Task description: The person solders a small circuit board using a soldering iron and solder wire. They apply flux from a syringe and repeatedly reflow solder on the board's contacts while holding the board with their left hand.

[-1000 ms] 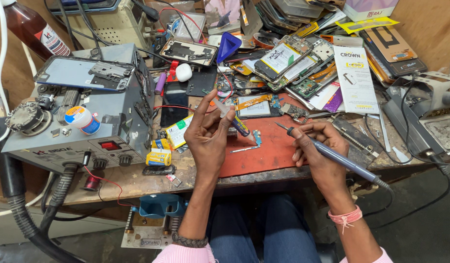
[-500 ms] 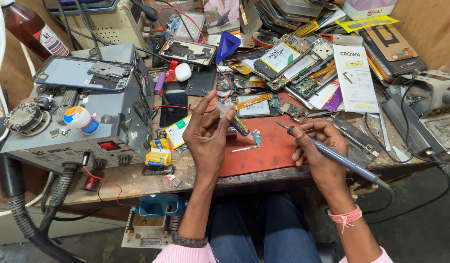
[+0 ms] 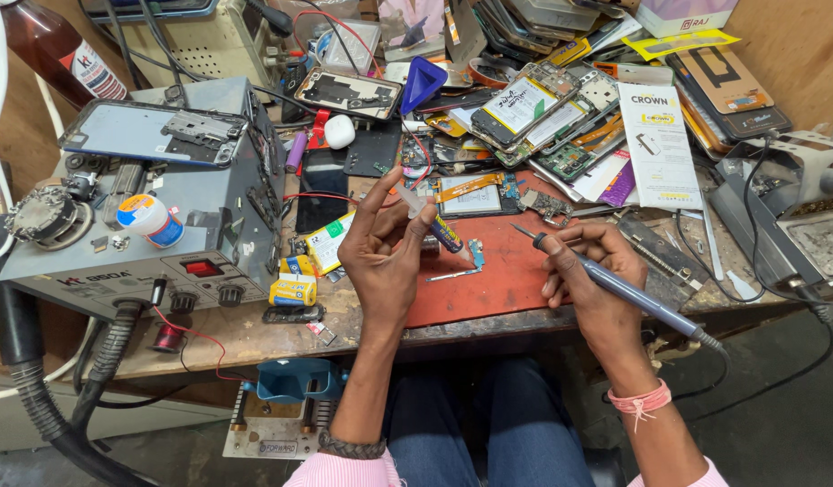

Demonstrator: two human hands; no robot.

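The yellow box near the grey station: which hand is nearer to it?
Left. The left hand, holding a small syringe, is just right of the yellow box. The right hand, holding the soldering iron, is much farther right.

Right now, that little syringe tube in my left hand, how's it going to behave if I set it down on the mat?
The syringe tube is thin and round, so it would probably roll on the flat red mat. It looks light, since the left hand pinches it with fingertips only. Its narrow plastic body is likely stiff but somewhat slippery.
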